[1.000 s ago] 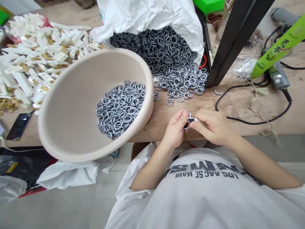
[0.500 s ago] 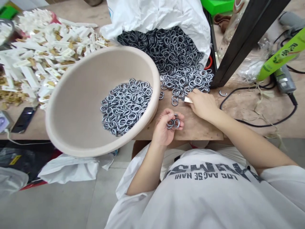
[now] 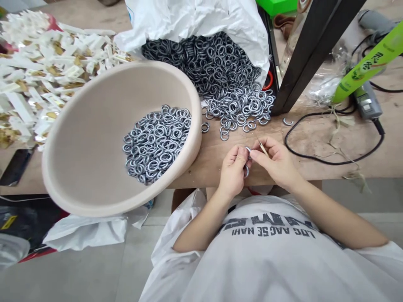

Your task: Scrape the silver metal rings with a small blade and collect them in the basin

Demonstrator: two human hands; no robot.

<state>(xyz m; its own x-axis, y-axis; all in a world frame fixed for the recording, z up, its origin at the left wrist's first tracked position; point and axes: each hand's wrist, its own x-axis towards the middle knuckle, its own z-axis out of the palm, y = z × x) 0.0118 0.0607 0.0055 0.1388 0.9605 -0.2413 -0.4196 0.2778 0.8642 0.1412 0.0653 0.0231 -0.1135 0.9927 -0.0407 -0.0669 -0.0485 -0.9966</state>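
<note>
My left hand (image 3: 233,167) is closed on grey rings (image 3: 246,171) just above the table's front edge. Against it, my right hand (image 3: 277,161) pinches a slim, pale-handled tool (image 3: 263,148) with a thin dark tip pointing away from me. Its fingertips also touch a ring at my left fingers; how firmly each hand grips that ring is hidden. Beyond my hands, a heap of loose grey rings (image 3: 239,105) spills from a white sack (image 3: 201,19). To the left, a large beige basin (image 3: 82,138) stands tilted, with many more rings (image 3: 157,144) gathered in its lower right side.
White and tan plastic pieces (image 3: 59,71) are piled at the left, near a phone (image 3: 16,165). A dark metal post (image 3: 317,54) rises at the right. Beyond it lie a black cable (image 3: 317,161), a grey power tool (image 3: 368,100) and a green tube (image 3: 365,67).
My right hand has drawn back from the ring heap with the tool and met my left hand. My left hand has moved right and its fingers have closed around the rings. The view has shifted slightly.
</note>
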